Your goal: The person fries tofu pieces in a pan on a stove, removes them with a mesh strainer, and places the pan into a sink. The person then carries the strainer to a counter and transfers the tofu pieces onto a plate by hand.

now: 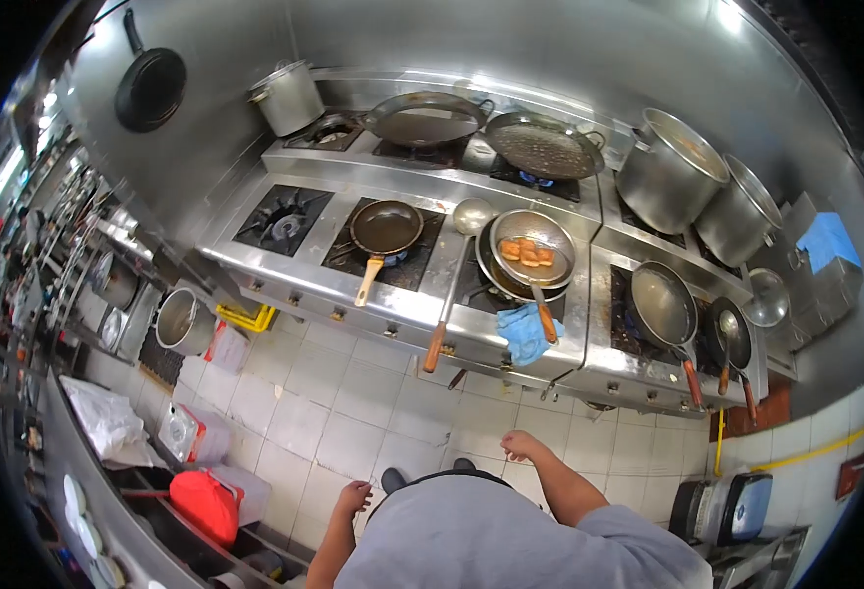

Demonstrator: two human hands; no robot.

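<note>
I can't tell whether left grip (356,496) or right grip (520,445) is spread. The stove (299,279) bears one ladle (472,216), one blue cloth (523,334).

- Counter (332,224): silver-grey
- Cloth (525,334) at the counter's near edge: light blue
- Food pieces (527,252): orange-brown
- Ladle (473,215): silvery, with an orange-brown handle (435,347)
- Frying pan (387,226) on the left: dark brown, with a pale tan handle (369,282)
- Flame (538,182) at the far side: vivid blue
- Floor tiles (348,388): off-white, in a grid of darker lines
- Shirt (471,540): plain grey
- Cover (204,506), near left: bright red
</note>
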